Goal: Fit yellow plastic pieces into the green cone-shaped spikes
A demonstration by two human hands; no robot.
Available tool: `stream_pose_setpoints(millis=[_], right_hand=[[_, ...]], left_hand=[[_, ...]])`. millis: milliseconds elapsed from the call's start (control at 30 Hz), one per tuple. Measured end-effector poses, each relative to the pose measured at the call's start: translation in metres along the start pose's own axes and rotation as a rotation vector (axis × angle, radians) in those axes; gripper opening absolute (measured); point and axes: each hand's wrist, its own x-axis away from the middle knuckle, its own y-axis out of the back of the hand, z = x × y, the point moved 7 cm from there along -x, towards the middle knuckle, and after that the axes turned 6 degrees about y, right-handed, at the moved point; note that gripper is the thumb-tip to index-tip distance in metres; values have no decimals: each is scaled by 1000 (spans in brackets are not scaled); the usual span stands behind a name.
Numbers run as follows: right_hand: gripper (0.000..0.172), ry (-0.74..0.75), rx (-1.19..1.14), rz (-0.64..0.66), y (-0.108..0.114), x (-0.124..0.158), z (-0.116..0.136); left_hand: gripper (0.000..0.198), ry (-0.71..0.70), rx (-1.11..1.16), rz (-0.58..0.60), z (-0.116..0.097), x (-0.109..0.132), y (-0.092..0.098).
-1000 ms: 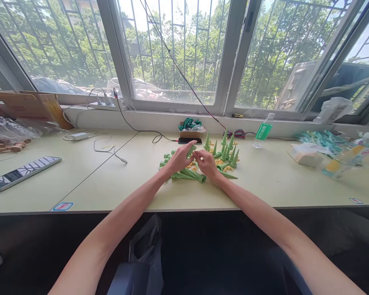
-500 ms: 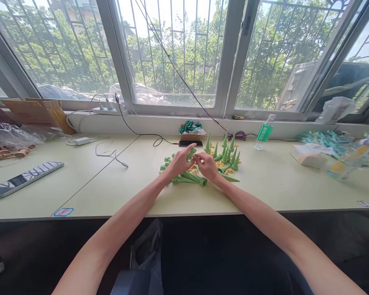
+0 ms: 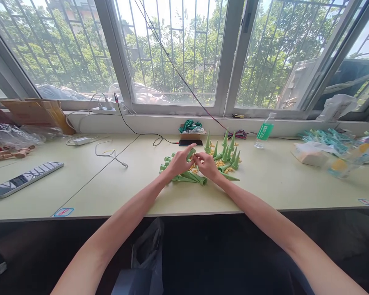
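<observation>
My left hand [image 3: 179, 161] is closed around a green plastic watering spike [image 3: 191, 153], whose wide end shows above the fingers. Against it, my right hand [image 3: 206, 165] pinches with thumb and forefinger; whatever lies between those fingertips is too small and hidden to make out. Several green spikes stand point up [image 3: 232, 144] just beyond the right hand. More lie on their sides below the hands, one hollow end [image 3: 203, 181] facing me. Small yellow plastic pieces [image 3: 229, 168] are scattered among them.
Behind the spikes lie a black phone [image 3: 190, 143] and a small cardboard box [image 3: 192, 136] with green stuff in it. A water bottle [image 3: 265, 131] and a tissue pack [image 3: 310, 155] are to the right. Cables [image 3: 112, 155] and a large phone-like slab [image 3: 26, 179] are on the left.
Both hands stay together on the spike, with hardly any movement. The view has shifted very slightly.
</observation>
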Motion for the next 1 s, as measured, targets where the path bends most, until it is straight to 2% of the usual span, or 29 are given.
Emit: stream_pose_setpoints(millis=[433, 1000], right_hand=[[18, -41, -98, 10, 0, -2, 1], [20, -10, -37, -1, 4, -6, 5]], left_hand=[[65, 37, -5, -16, -1, -1, 8], [62, -13, 20, -24, -1, 0, 7]])
